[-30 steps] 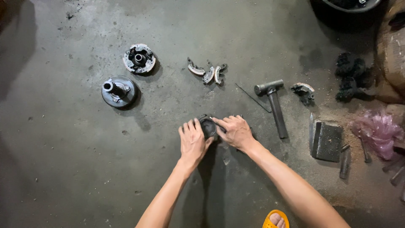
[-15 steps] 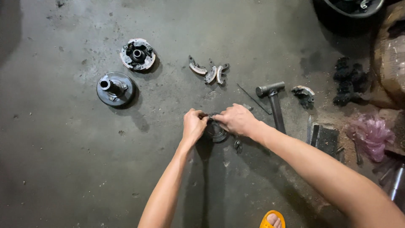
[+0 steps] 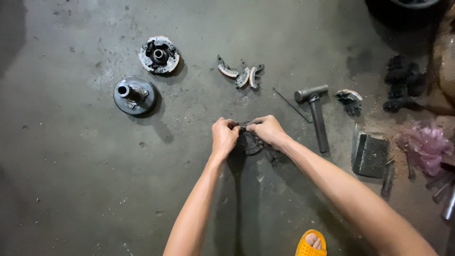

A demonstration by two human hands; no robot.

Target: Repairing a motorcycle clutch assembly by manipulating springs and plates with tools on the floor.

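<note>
Head view: left hand (image 3: 224, 136) and right hand (image 3: 266, 130) both pinched shut on small dark ring-shaped part (image 3: 250, 143), low over concrete floor (image 3: 71, 189). Clutch shoes (image 3: 241, 74), hub plate (image 3: 134, 94), round clutch assembly (image 3: 159, 55), hammer (image 3: 315, 114) lie apart, untouched. Work looks mid-way.

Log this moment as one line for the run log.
left hand gripping metal part | right hand gripping same part | hammer right, on floor | drum left

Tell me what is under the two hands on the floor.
Under the left hand and right hand lies a dark curved metal part on the concrete floor. Only its lower arc shows; the fingers cover its top, so its full shape cannot be seen.
</note>
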